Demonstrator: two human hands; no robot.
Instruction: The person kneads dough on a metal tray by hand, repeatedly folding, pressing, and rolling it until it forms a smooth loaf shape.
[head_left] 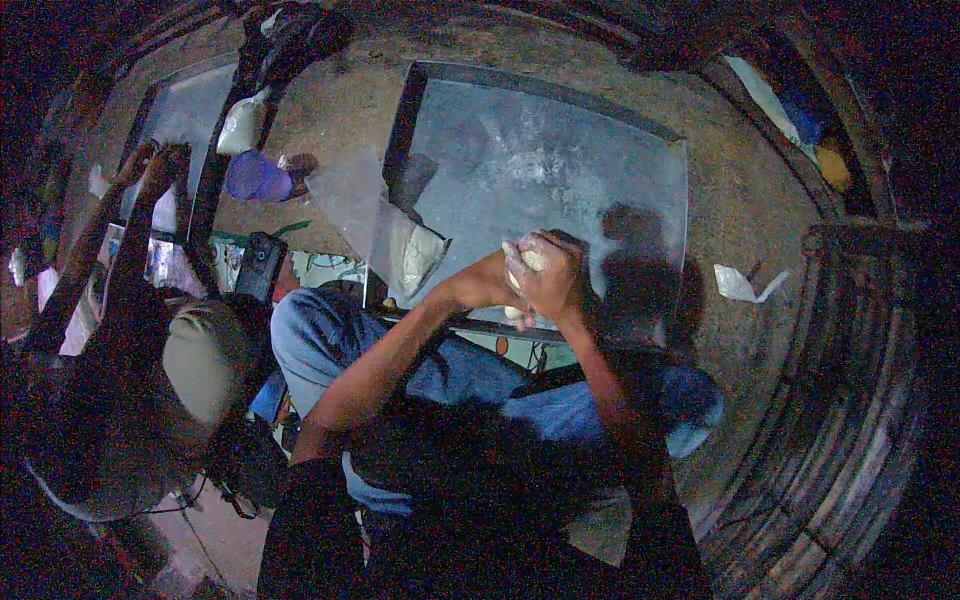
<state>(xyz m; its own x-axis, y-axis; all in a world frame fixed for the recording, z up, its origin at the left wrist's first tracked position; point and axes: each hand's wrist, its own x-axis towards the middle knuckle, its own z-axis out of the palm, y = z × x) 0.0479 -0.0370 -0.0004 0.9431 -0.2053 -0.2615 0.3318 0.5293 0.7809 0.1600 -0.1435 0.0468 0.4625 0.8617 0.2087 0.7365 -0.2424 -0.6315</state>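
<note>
A pale lump of dough (531, 262) is squeezed between my two hands, above the near edge of a dark-rimmed tray (450, 120). My left hand (490, 282) is closed around its left side. My right hand (556, 275), whitened with powder, wraps it from the right and top. White powder (530, 160) is smeared over the tray's middle. At the tray's left near corner lies a clear plastic bag (420, 258) with white powder in it. The fingers partly hide the dough's shape.
A purple cup (258, 177) and a white filled bag (243, 122) are on the ground to the left. A co-worker's hands (160, 160) are over another tray at far left. A dark phone (260, 266) is near my left knee. Crumpled white paper (747, 284) lies right.
</note>
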